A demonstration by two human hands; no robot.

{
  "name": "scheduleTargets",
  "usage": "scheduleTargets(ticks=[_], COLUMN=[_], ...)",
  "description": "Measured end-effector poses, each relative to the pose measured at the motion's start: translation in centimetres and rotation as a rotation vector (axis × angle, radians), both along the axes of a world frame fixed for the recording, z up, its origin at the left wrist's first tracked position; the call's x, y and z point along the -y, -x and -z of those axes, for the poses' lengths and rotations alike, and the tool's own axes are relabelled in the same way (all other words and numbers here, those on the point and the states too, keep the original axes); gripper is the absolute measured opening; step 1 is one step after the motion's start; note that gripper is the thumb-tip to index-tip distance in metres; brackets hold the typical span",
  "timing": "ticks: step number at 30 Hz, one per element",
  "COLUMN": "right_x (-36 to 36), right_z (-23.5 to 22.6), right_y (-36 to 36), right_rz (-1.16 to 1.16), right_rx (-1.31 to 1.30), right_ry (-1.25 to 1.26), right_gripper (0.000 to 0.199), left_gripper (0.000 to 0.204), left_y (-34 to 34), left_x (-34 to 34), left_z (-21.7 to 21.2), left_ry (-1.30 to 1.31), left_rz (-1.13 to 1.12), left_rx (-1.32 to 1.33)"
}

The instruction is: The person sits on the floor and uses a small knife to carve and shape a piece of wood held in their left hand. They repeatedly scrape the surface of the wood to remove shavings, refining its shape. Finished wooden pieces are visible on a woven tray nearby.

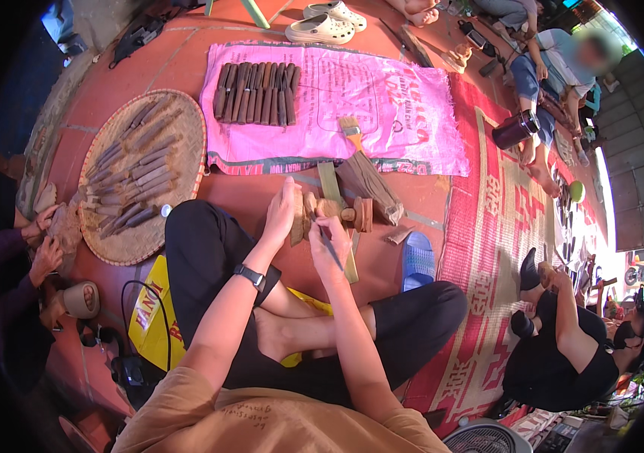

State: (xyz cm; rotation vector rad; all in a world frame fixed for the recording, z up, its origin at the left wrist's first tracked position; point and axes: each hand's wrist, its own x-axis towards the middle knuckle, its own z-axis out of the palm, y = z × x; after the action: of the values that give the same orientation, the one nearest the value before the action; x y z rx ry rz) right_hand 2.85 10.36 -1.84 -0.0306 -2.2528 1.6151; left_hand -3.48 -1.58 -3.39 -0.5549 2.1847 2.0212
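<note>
A pale brown carved piece of wood with rounded, stepped parts lies crosswise in front of my crossed legs. My left hand rests against its left end, fingers stretched out and close together. In my right hand is a slim carving tool, its dark end sticking out toward me; the working tip is hidden at the wood. Under the carving runs a narrow greenish strip. Just beyond it, a flat brush with a yellow band lies by a dark, rough wood block.
Several wood-handled tools lie in rows on a pink sack. At left, a round woven tray bears more. A blue ridged object sits near my right knee. Other people work at both sides; a patterned mat stretches along the right.
</note>
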Motion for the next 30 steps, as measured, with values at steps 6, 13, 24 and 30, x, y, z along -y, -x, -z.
scheduleTargets(ticks=[6,13,24,30], right_x=[-0.2,-0.1,0.1,-0.2], right_z=[0.0,-0.5,-0.7,0.5], right_y=[0.0,0.0,-0.2,0.0], right_rz=[-0.004,-0.001,0.033,0.02], right_rx=[-0.048,0.021,0.12,0.0], right_ry=[-0.044,0.054,0.143,0.026], right_gripper=[0.012,0.009,0.008,0.008], left_gripper=[0.064,0.064,0.064,0.064], left_y=[-0.1,-0.1,-0.1,-0.1], left_x=[0.1,0.0,0.1,-0.1], left_z=[0.3,0.1,-0.1,0.0], left_ry=[-0.034,-0.011,0.025,0.009], left_rz=[0.0,-0.005,0.005,0.006], left_rx=[0.007,0.011,-0.004,-0.005])
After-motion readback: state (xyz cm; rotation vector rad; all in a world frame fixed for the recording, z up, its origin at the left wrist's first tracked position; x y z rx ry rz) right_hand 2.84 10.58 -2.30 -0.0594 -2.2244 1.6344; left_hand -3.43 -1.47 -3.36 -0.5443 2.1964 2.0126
